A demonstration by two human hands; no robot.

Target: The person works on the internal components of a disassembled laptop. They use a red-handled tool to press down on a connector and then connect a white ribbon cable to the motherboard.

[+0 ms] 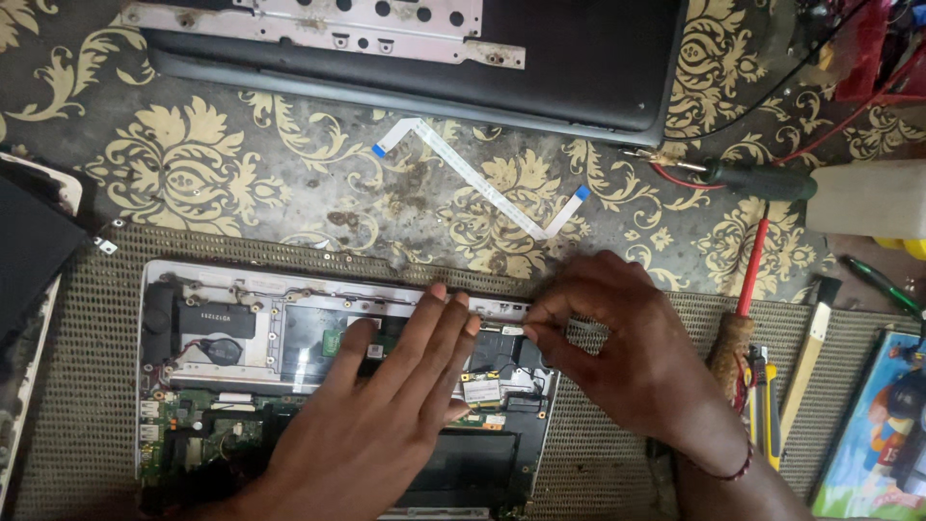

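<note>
Opened laptop chassis [241, 338] sits at lower left of the frame on a mesh mat [598, 453]; my left hand [386, 405] lies flat on it, fingers spread, while my right hand [617, 338] pinches a small part at its upper edge.

Bare table [289, 207] lies open at twelve o'clock of the opened laptop [241, 328], save a ribbon cable [482, 183]; tools [762, 386] crowd three o'clock.

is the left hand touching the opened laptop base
Touching. The head view shows the left hand lying flat on the opened laptop base, its fingers spread across the inner frame with no gap.
</note>
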